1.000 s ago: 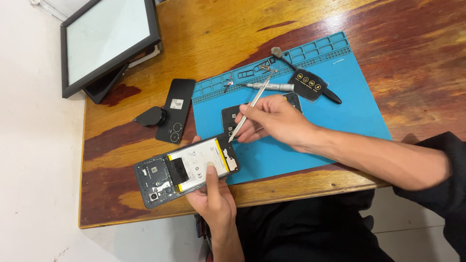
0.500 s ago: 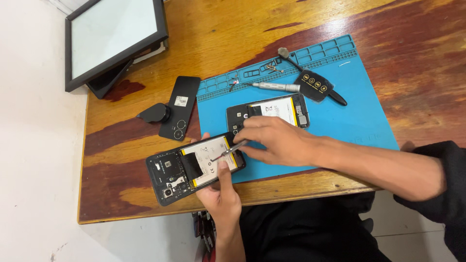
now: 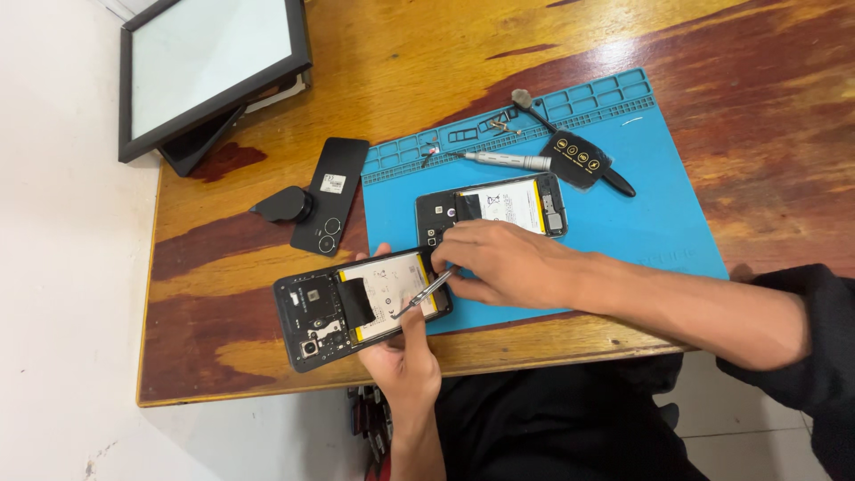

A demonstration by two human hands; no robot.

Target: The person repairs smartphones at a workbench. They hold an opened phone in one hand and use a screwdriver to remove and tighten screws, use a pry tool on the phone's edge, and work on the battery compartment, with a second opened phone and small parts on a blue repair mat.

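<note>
- Opened phone (image 3: 361, 307), back cover off: lies at the near table edge, partly over the left border of the blue mat. Long axis runs left to right with a slight tilt, right end higher; camera end points left, battery end right.
- Left hand (image 3: 405, 352): comes up from below, supporting the phone from underneath, thumb laid on the battery's lower edge. Fingers under the phone are hidden; how far they curl cannot be told.
- Right hand (image 3: 503, 263): fingers closed in a pinch on metal tweezers (image 3: 425, 292), tips resting on the battery near the phone's right end. The tweezers' upper end is hidden inside the hand.
- Second opened phone (image 3: 494, 207): on the mat just behind the right hand, roughly parallel; its near edge is covered by the knuckles.
- Blue work mat (image 3: 641, 223): carries a silver screwdriver (image 3: 503, 160) and a black flat tool (image 3: 579, 160) near its far edge. Small parts in the mat's tray compartments are too small to identify.
- Black back cover (image 3: 331, 194): on the bare wooden table (image 3: 401, 53) left of the mat, a small black round object (image 3: 283, 205) touching its left side.
- Framed screen panel (image 3: 209, 67): far left corner, cut off by the frame's top edge.
</note>
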